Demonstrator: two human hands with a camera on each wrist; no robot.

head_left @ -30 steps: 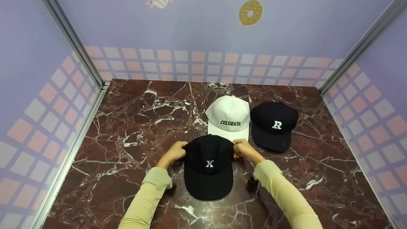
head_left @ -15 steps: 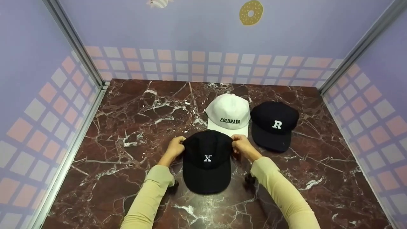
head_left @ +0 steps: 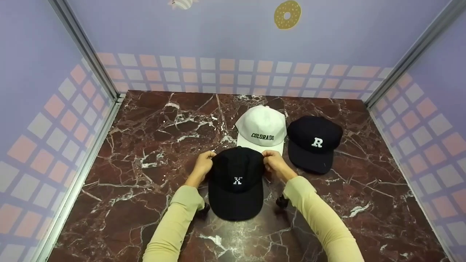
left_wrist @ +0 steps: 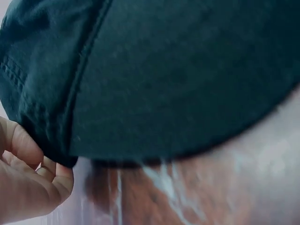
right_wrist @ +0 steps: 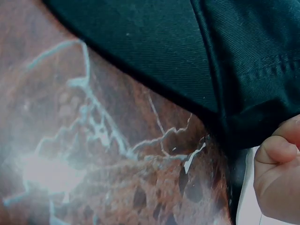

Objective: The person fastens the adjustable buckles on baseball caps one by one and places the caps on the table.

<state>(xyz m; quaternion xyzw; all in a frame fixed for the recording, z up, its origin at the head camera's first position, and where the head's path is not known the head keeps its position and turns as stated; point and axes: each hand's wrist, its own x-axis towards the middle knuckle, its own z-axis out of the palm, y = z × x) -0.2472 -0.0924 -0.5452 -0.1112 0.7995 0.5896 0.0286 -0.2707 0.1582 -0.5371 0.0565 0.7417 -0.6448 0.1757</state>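
Between both hands is a black baseball cap point(head_left: 236, 200) with a white pixel-style X, its brim toward me. My left hand point(head_left: 204, 163) pinches the cap's left edge; in the left wrist view thumb and fingers point(left_wrist: 28, 145) grip the rim beside the brim. On the opposite side, my right hand point(head_left: 275, 163) pinches the right edge, and the right wrist view shows curled fingers point(right_wrist: 276, 150) at the rim. Just behind it lies a white cap point(head_left: 262, 123) lettered COLORADO, its brim partly covered by the black cap and my right hand.
A dark cap point(head_left: 315, 133) with a white R sits right of the white one, brim forward. Everything rests on a reddish-brown marble-patterned table point(head_left: 153, 145). Lilac panels with a checkered band point(head_left: 225, 72) enclose the back and both sides.
Both hands have moved the black cap a little away from me, toward the back. The white cap has shifted slightly backward too. The R cap stays put.
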